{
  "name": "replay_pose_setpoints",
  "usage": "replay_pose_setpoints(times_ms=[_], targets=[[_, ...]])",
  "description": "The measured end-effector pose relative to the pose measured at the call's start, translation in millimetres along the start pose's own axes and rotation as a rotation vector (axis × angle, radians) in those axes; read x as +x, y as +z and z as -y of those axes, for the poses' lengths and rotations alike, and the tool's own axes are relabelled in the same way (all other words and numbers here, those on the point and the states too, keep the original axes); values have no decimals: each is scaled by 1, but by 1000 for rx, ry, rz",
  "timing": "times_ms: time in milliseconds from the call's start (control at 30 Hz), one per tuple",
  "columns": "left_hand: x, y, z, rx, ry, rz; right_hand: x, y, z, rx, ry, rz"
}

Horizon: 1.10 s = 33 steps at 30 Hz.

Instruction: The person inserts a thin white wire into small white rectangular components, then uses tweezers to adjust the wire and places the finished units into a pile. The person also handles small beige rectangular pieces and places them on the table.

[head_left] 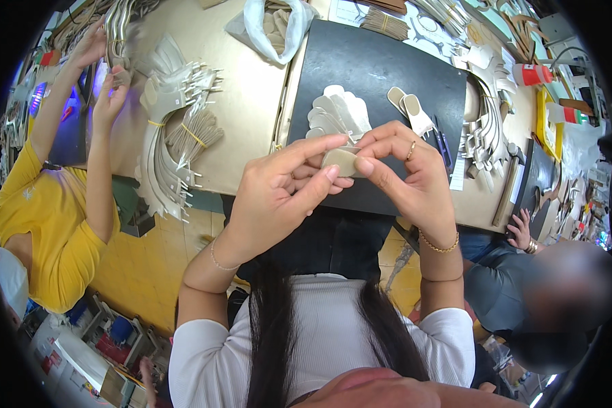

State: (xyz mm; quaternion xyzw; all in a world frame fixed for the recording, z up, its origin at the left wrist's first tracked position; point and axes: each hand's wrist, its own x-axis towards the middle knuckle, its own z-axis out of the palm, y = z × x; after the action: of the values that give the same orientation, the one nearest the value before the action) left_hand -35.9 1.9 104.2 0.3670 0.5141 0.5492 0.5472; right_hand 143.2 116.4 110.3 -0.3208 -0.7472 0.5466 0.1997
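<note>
1. A small beige piece (342, 162) is pinched between both hands above the black mat (381, 75).
2. The left hand (285, 190) is closed on its near edge, thumb and forefinger gripping.
3. The right hand (404, 173) is closed on its far edge.
4. A fan of similar pieces (336, 112) is seen just behind, on the mat.

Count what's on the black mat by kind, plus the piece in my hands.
Beige piece held in both hands: 1
Fanned pile of pale cut pieces: 1
Pale insole-shaped pieces: 2
Dark pens: 2
Total: 6
</note>
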Motion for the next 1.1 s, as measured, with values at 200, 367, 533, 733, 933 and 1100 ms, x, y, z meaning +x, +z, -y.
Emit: replay_pose_setpoints(times_ms=[200, 367, 533, 733, 933, 1100], targets=[[-1, 1, 1, 79, 31, -30, 0, 2, 2, -11, -3, -9], [-2, 2, 4, 149, 72, -64, -2, 5, 4, -39, 14, -51], [-2, 3, 6, 179, 142, -133, -4, 1, 4, -261, -37, -245], [1, 4, 6, -29, 21, -69, 0, -6, 1, 4, 3, -82], [-1, 6, 6, -22, -13, -75, 4, -1, -6, 121, 95, 102], [0, 10, 18, -4, 85, -80, -1, 2, -13, 122, 87, 68]])
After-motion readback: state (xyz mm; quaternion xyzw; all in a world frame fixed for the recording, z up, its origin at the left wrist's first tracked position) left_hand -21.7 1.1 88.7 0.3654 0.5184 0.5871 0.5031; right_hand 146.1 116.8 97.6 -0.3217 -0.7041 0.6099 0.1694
